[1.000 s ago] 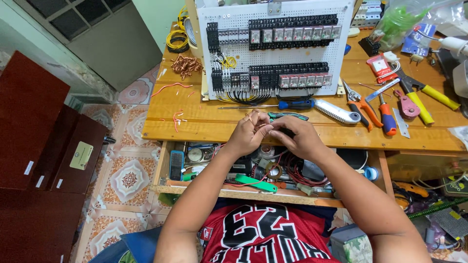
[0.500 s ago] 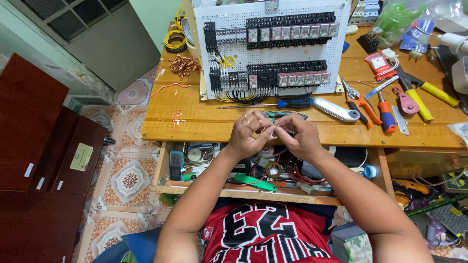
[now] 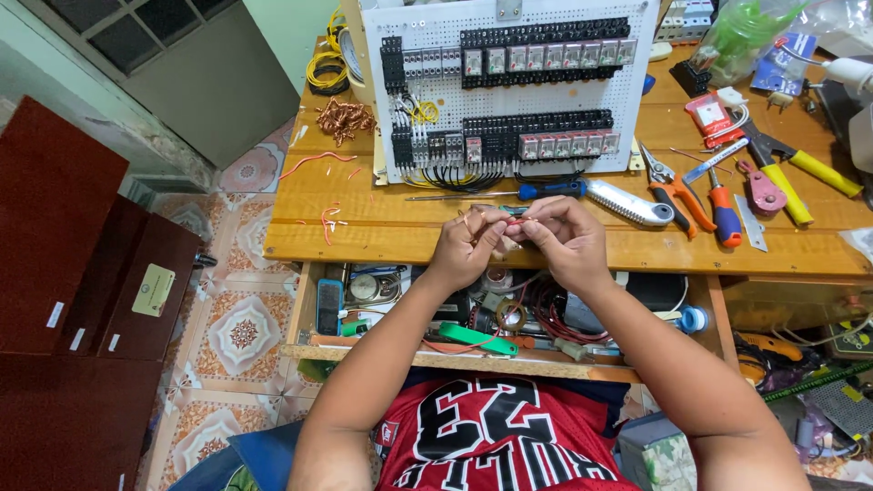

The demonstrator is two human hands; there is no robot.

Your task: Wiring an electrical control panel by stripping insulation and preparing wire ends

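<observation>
Pinching a thin wire (image 3: 498, 218) between left hand (image 3: 464, 247) and right hand (image 3: 562, 244); light, bendy, probably best gripped near its ends.

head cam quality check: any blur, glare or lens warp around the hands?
Head view: even soft light, no hard shadows; hands, left and right, fairly sharp, but the thin wire pinched between them is too fine to resolve; mild sheen on the bench; wide-angle bowing at the edges, the cabinet leaning.
</observation>
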